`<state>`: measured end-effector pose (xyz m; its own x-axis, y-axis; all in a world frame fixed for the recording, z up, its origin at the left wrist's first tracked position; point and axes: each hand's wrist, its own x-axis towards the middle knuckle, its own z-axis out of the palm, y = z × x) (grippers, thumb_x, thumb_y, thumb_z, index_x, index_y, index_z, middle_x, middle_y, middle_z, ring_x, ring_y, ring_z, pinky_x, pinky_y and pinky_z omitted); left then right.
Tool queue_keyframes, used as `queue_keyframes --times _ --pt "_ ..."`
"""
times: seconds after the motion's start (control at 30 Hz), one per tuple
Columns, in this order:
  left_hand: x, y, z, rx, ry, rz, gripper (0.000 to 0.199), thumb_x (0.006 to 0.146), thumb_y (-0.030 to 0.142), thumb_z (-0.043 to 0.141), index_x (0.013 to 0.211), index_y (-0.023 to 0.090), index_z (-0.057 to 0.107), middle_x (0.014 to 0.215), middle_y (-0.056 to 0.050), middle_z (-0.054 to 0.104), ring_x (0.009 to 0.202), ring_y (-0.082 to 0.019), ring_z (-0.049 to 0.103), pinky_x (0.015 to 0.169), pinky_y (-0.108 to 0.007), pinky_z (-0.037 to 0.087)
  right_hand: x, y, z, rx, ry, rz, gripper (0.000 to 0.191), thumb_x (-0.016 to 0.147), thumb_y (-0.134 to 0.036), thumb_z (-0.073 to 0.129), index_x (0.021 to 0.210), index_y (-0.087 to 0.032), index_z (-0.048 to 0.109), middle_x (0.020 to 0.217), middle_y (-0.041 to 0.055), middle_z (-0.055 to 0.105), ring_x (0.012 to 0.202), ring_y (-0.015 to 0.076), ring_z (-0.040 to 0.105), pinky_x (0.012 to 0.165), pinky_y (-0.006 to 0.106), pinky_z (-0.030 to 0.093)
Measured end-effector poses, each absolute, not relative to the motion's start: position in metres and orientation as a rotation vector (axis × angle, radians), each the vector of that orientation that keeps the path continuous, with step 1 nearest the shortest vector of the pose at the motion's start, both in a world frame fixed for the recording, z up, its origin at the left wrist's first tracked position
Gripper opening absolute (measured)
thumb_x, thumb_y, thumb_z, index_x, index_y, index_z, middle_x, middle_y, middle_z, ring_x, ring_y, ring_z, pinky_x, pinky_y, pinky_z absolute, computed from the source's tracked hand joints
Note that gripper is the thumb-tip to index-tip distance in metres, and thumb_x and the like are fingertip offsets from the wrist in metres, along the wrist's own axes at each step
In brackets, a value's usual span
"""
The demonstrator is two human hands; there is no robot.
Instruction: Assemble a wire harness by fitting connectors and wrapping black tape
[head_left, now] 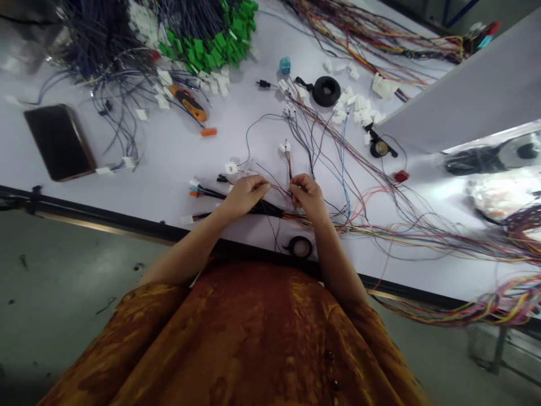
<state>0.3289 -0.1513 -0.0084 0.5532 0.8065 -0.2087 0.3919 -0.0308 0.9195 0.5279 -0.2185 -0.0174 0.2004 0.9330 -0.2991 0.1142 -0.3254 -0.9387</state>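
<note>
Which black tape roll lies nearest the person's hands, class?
The roll at the near table edge, below the left hand and right hand; the other roll sits far beyond them.

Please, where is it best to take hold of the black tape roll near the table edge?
Pinch the black tape roll by its outer rim with the right hand, coming from above. It seems to lie flat with its hole upward, and the table edge close beside it leaves little room from the body side.
</note>
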Motion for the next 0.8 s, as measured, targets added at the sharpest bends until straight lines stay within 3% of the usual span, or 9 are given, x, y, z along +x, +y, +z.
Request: queue_keyframes --times 0.13,0.23,0.33,0.43,0.53,0.6,0.7,0.8 --pt "0.316 -0.158 -0.01 1.788 1.178 0.516 0.027 0.086 0.03 0.062 0.108 0.016 0.067 0.073 0.0 0.066 0.063 -0.014 0.057 0.066 -0.028 0.046 0.529 -0.216 -0.019 -1.681 -1.108 1.198 0.021 0.079 -0.037 0.06 0.093 -0.021 0.059 0.066 -0.0057 0.05 0.055 0.0104 0.044 0.056 0.026 0.037" --pt "0.308 -0.162 -0.01 1.843 1.161 0.536 0.019 0.089 0.029 0.058 0.101 0.017 0.067 0.084 -0.004 0.072 0.075 -0.017 0.065 0.074 -0.031 0.049 0.527 -0.213 -0.019 -1.766 -1.319 1.071 0.022 0.075 -0.032 0.066 0.094 -0.02 0.065 0.069 -0.0049 0.051 0.061 0.0115 0.045 0.061 0.027 0.036" --pt "0.306 -0.162 -0.011 1.858 1.134 0.54 0.015 0.089 0.026 0.057 0.095 0.018 0.069 0.092 -0.006 0.075 0.089 -0.02 0.068 0.082 -0.033 0.051 0.523 -0.21 -0.018 -1.886 -1.434 0.95 0.011 0.075 -0.025 0.064 0.084 -0.019 0.067 0.066 -0.0038 0.052 0.063 0.0127 0.046 0.064 0.029 0.035" --pt "0.308 -0.161 -0.012 1.805 1.11 0.499 0.019 0.089 0.026 0.057 0.099 0.018 0.071 0.094 -0.006 0.076 0.089 -0.02 0.069 0.084 -0.033 0.053 0.523 -0.209 -0.018 -1.865 -1.385 0.981 0.006 0.078 -0.023 0.06 0.075 -0.019 0.064 0.065 -0.0026 0.055 0.063 0.0131 0.048 0.064 0.028 0.037" --pt "0.314 -0.161 -0.013 1.721 1.042 0.418 0.023 0.089 0.027 0.058 0.102 0.017 0.072 0.093 -0.007 0.077 0.085 -0.019 0.069 0.078 -0.031 0.054 0.528 -0.21 -0.021 -1.773 -1.266 1.095 0.011 0.08 -0.03 0.06 0.075 -0.02 0.061 0.065 -0.0027 0.054 0.062 0.0125 0.046 0.059 0.027 0.036" --pt "0.321 -0.162 -0.014 1.595 1.032 0.394 0.026 0.088 0.026 0.058 0.109 0.015 0.071 0.094 -0.008 0.077 0.071 -0.014 0.065 0.065 -0.027 0.051 0.531 -0.211 -0.022 -1.72 -1.185 1.181 0.015 0.081 -0.035 0.06 0.077 -0.021 0.06 0.064 -0.0034 0.051 0.06 0.0117 0.044 0.055 0.026 0.034" --pt "0.334 -0.163 -0.014 1.262 1.025 0.369 0.032 0.089 0.023 0.057 0.119 0.014 0.065 0.101 -0.012 0.076 0.045 -0.005 0.044 0.045 -0.022 0.035 0.534 -0.212 -0.022 -1.684 -1.116 1.249 0.017 0.08 -0.038 0.062 0.077 -0.021 0.059 0.061 -0.0046 0.047 0.055 0.0104 0.039 0.05 0.025 0.031" --pt "0.346 -0.164 -0.014 1.006 1.002 0.434 0.034 0.089 0.021 0.057 0.121 0.015 0.06 0.116 -0.015 0.072 0.043 0.0 0.035 0.04 -0.019 0.026 0.533 -0.212 -0.019 -1.689 -1.091 1.278 0.017 0.08 -0.037 0.063 0.076 -0.021 0.059 0.056 -0.0058 0.044 0.051 0.0093 0.036 0.047 0.024 0.027"
